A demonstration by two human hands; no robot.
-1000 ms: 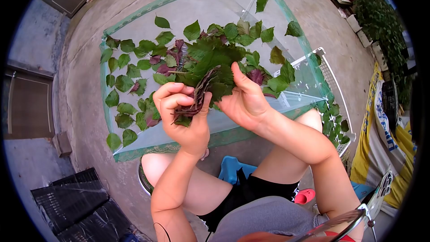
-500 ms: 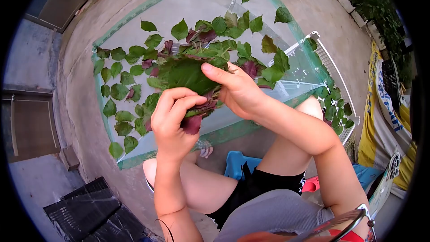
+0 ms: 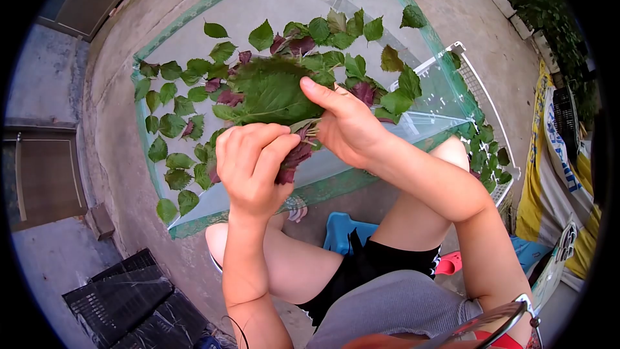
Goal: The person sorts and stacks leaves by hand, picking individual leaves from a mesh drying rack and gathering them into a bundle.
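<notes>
My right hand [image 3: 349, 123] is closed round a stack of large green perilla leaves [image 3: 271, 94], its thumb pressed on the top one. Short stems stick out beside the palm. Just below and to the left, my left hand [image 3: 252, 161] pinches purple-sided perilla leaves [image 3: 294, 158] near their stems, close against the stack. How many leaves either hand has is hidden by the fingers. Beneath both hands, loose green and purple leaves [image 3: 172, 125] lie scattered over a mesh food cover [image 3: 194, 32] with green trim.
At right, a white plastic basket [image 3: 487, 100] shows partly behind the mesh, with leaves by it. A blue stool [image 3: 339, 232] is between my legs. Black crates [image 3: 119, 304] lie lower left, and a yellow and white sack [image 3: 533, 187] is far right.
My left hand has turned and risen slightly, bringing the purple leaves nearer the stems. The green stack in my right hand now shows more of its broad top leaf.
</notes>
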